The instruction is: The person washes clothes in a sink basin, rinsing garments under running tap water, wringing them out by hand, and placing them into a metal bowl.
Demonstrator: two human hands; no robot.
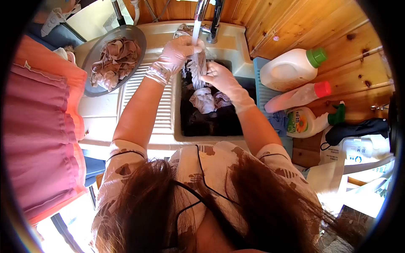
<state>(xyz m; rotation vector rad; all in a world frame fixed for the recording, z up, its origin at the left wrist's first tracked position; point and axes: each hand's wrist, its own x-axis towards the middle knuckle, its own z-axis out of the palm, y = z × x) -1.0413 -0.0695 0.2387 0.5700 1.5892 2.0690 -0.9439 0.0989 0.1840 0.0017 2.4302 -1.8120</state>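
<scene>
Grey cloth (196, 71) between both hands (177, 50)

Wet cloth (196, 69) is being held by the left-hand fingers (196, 49), beneath the tap (201, 12) and beside the right-hand fingers (207, 79). Below the fingers, bundled cloths (204, 100) are being contained in the basin (178, 134). Left of the fingers, past the drainboard (139, 105), fabric pieces (114, 63) are being held in a bowl (141, 40). To their right, a jug (289, 71), a bottle (295, 98) and, nearest the body, a spray bottle (304, 122) are being lined up along the wall (346, 46).
</scene>
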